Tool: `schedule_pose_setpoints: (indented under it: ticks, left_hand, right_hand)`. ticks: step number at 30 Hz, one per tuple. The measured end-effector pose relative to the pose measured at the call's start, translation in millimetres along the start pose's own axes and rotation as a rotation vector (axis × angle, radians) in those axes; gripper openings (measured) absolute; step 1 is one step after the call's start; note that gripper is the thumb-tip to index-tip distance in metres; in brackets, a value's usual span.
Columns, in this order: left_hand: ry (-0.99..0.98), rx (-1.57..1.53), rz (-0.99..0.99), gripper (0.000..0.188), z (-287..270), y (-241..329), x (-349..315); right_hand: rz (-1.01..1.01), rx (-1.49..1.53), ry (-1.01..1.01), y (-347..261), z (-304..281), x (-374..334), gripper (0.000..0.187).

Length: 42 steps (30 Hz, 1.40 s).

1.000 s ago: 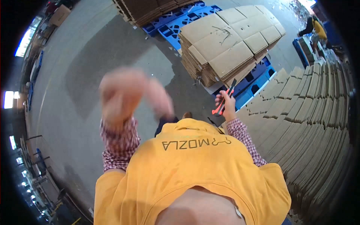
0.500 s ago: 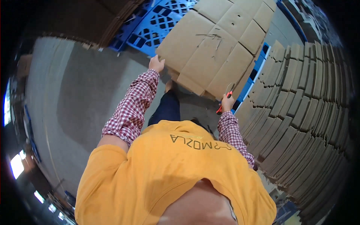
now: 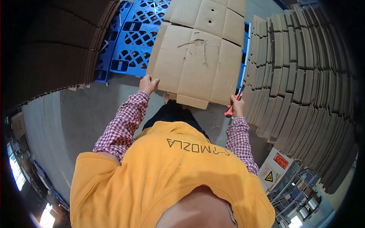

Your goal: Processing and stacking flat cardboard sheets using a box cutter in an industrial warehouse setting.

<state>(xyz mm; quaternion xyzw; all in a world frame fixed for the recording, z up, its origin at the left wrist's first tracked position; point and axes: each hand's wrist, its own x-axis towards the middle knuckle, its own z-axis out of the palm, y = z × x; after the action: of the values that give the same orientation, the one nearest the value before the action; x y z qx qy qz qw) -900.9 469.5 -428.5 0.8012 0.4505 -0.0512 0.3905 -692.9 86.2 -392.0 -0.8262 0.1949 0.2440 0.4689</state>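
Note:
A flat, creased cardboard sheet (image 3: 197, 68) lies in front of me across a blue pallet. My left hand (image 3: 148, 84) is closed on its near left corner, thumb on top. At the near right corner, my right hand (image 3: 237, 106) is wrapped round a slim red-and-black hand tool (image 3: 229, 112) with a narrow tip pointing away from me; its exact kind is unclear. Those fingers are also beside the sheet's corner, and I cannot tell whether they grip it. Thin, loose strands (image 3: 204, 46) are scattered on the sheet's middle.
Blue plastic pallets (image 3: 138, 38) show to the left of and under the sheet. Tall stacks of flattened cardboard stand at right (image 3: 296, 83) and far left (image 3: 61, 41). A white cabinet (image 3: 274, 167) with warning labels stands behind the right stack, near a metal rack.
My view has turned, and the sheet now sits straighter in front of me. Both hands remain at its near corners, and the red-and-black tool is still in my right hand.

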Motion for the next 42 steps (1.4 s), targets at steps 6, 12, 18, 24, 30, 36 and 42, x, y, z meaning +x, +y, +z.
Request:
schedule_pose_setpoints:
  ticks: [6, 12, 18, 24, 30, 36, 42]
  left_hand:
    - [-0.039, -0.364, -0.26, 0.031, -16, -16, 4]
    - [-0.364, -0.638, -0.38, 0.031, 4, -38, 13]
    - [-0.398, -0.899, -0.406, 0.025, 22, 24, -17]
    - [-0.253, -0.823, 0.01, 0.033, -73, 32, 19]
    - [-0.4, -0.597, 0.123, 0.042, -197, 83, 45]
    - [0.222, 0.337, 0.867, 0.033, -223, 98, 38]
    - [-0.101, -0.074, 1.168, 0.032, -206, 151, -30]
  right_hand:
    - [-0.139, 0.113, -0.392, -96, -34, -74, 0.016]
    - [-0.637, 0.101, -0.316, -196, 9, -201, 0.016]
    - [-0.639, 0.004, -0.125, -212, -31, -144, 0.013]
    - [-0.355, 0.226, -0.175, -195, -27, -80, 0.02]
    - [-0.178, 0.4, -0.167, -177, 9, -56, 0.021]
    - [-0.126, 0.434, -0.109, -174, 22, -57, 0.024]
    - [-0.101, 0.465, -0.106, -190, 25, -54, 0.021]
